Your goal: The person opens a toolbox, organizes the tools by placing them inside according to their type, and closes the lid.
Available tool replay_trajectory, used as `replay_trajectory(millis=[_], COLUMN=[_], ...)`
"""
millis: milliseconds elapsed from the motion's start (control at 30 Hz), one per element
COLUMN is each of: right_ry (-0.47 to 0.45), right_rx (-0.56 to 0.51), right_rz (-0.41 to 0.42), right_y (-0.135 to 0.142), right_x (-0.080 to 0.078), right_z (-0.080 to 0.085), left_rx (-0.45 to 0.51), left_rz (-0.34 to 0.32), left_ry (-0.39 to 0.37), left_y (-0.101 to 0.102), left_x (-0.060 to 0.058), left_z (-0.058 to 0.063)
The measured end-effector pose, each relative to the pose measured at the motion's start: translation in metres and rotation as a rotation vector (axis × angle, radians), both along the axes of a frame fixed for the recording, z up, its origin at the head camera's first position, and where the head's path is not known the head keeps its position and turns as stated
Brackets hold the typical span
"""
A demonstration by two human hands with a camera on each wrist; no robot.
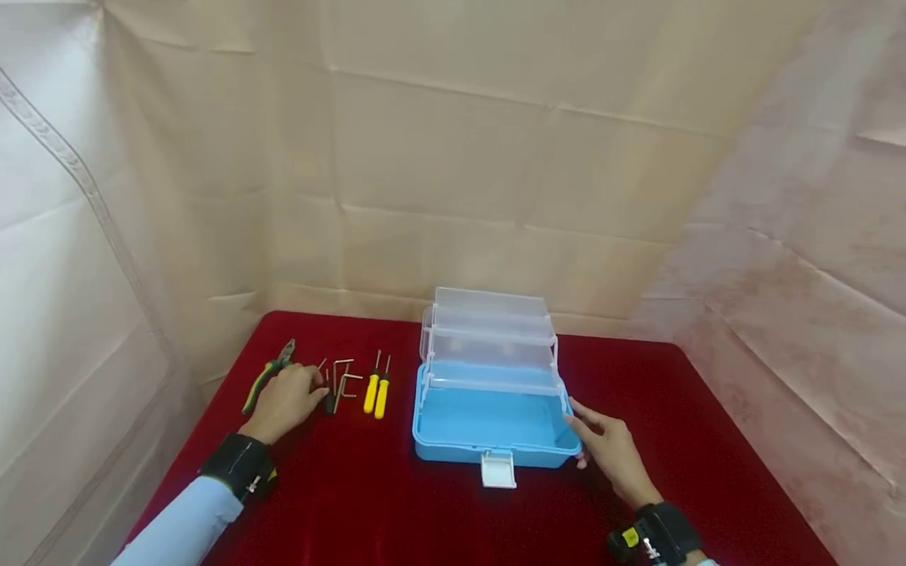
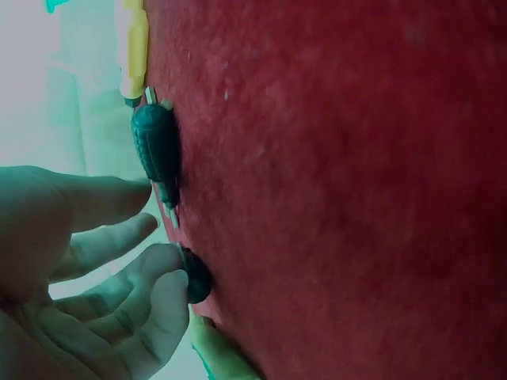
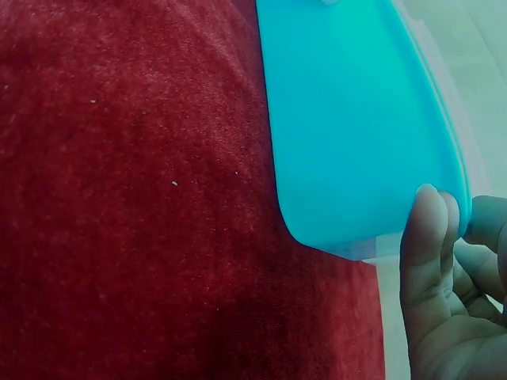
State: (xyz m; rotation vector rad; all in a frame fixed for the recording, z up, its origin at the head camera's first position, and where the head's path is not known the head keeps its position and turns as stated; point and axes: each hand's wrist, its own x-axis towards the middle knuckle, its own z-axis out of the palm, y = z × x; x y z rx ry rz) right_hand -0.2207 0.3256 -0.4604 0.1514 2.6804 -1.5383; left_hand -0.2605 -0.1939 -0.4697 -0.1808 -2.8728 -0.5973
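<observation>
My left hand (image 1: 286, 401) is low over the tools at the left of the table. In the left wrist view its fingertips pinch a dark-handled screwdriver (image 2: 198, 279); in the head view the hand hides most of it. Just right of these fingers lies a second black-handled screwdriver (image 1: 329, 403). Pliers with green and yellow handles (image 1: 259, 387) lie at the hand's outer side. My right hand (image 1: 612, 452) grips the right rim of a light blue toolbox (image 1: 460, 453), thumb and fingers on either side of the wall. The toolbox stands open, its clear trays (image 1: 491, 354) raised at the back.
Several L-shaped hex keys (image 1: 340, 385) lie right of the black screwdriver. Beyond them are two yellow-handled screwdrivers (image 1: 382, 399), side by side. A white latch (image 1: 499, 470) hangs at the toolbox front. Red cloth (image 1: 368, 503) covers the table, with a beige curtain (image 1: 439, 157) behind.
</observation>
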Motion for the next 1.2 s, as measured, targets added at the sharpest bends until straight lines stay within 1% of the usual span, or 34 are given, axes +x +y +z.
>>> replay_trajectory(millis=[133, 267, 367, 433, 500, 600, 667, 767, 867, 1033, 1100, 1200], right_ry=[-0.002, -0.020, -0.014, -0.021, -0.038, -0.052, -0.053, -0.062, -0.069, -0.074, -0.079, -0.069], right_rx=[-0.019, -0.040, -0.068, -0.087, -0.101, -0.117, -0.121, -0.114, -0.113, -0.139, -0.151, -0.159], right_rz=[-0.029, -0.028, -0.018, -0.018, -0.019, -0.020, -0.025, -0.034, -0.051, -0.088, -0.091, -0.075], right_y=[0.001, 0.005, 0.007, 0.008, 0.008, 0.008, 0.008, 0.008, 0.011, 0.014, 0.013, 0.010], right_x=[0.002, 0.002, 0.000, 0.000, 0.000, 0.000, 0.001, 0.003, 0.008, 0.016, 0.019, 0.019], right_z=[-0.002, 0.000, 0.002, 0.002, 0.002, 0.001, 0.000, 0.000, 0.000, -0.003, -0.005, -0.006], left_rx=[0.022, 0.014, -0.033, -0.057, -0.051, -0.018, 0.000, -0.013, -0.034, -0.084, -0.099, -0.110], left_rz=[-0.014, 0.006, 0.007, -0.007, -0.012, 0.005, 0.017, 0.016, 0.000, -0.023, -0.022, -0.022], left_ry=[-0.008, -0.022, 0.018, 0.033, 0.014, -0.035, -0.046, -0.029, -0.014, 0.000, 0.004, 0.020], left_y=[0.000, -0.003, -0.008, -0.012, -0.015, -0.017, -0.017, -0.017, -0.015, -0.010, -0.010, -0.012], left_x=[0.000, -0.004, -0.008, -0.008, -0.006, -0.003, -0.001, 0.001, 0.003, 0.005, 0.008, 0.012], left_z=[-0.001, 0.004, 0.007, 0.008, 0.009, 0.008, 0.008, 0.006, 0.003, -0.001, -0.001, 0.001])
